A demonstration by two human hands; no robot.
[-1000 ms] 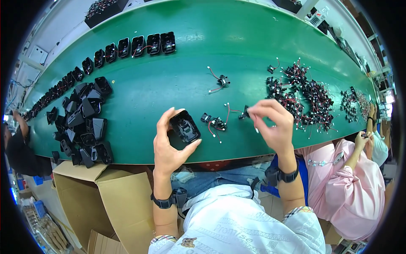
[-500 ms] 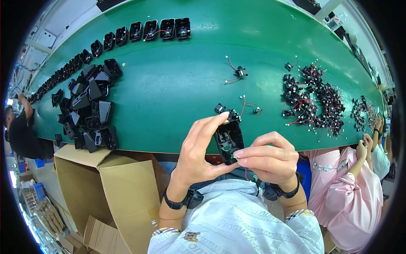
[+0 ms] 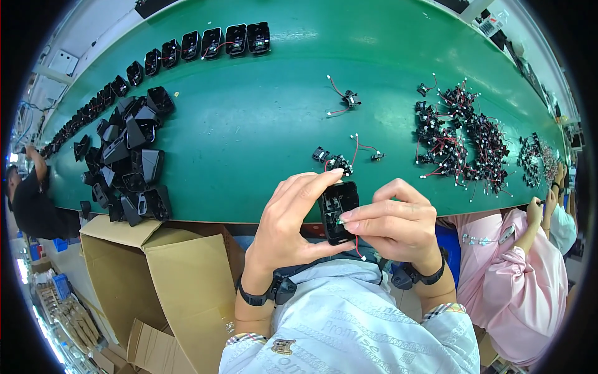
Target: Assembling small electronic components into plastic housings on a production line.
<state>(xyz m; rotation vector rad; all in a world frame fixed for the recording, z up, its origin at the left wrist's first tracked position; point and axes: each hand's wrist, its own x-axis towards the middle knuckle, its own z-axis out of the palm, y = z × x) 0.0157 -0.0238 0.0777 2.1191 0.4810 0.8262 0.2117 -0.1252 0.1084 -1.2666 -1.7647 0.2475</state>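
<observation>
My left hand (image 3: pixel 288 219) grips an open black plastic housing (image 3: pixel 337 201) between thumb and fingers, above the table's near edge. The thumb lies along the housing's lower end and the index finger reaches its top end. My right hand (image 3: pixel 398 223) is closed in a pinch at the housing's right side, holding a small greenish part (image 3: pixel 341 220) partly hidden by the fingertips. A red wire (image 3: pixel 360 248) with a white plug hangs below those fingers. Just beyond the housing lie small black parts (image 3: pixel 339 163) with red wires, and another wired part (image 3: pixel 377 156) beside them.
Black housings (image 3: pixel 134 146) are heaped at left, with a long row of housings (image 3: pixel 235 39) behind. Wired black parts (image 3: pixel 461 140) are piled at right on the green table (image 3: pixel 261 118). A cardboard box (image 3: pixel 187 293) stands at lower left. Co-workers sit at both sides.
My right fingertips have moved from the housing's lower edge up to its middle right side. The housing has turned slightly more upright. The loose parts shift only slightly in view.
</observation>
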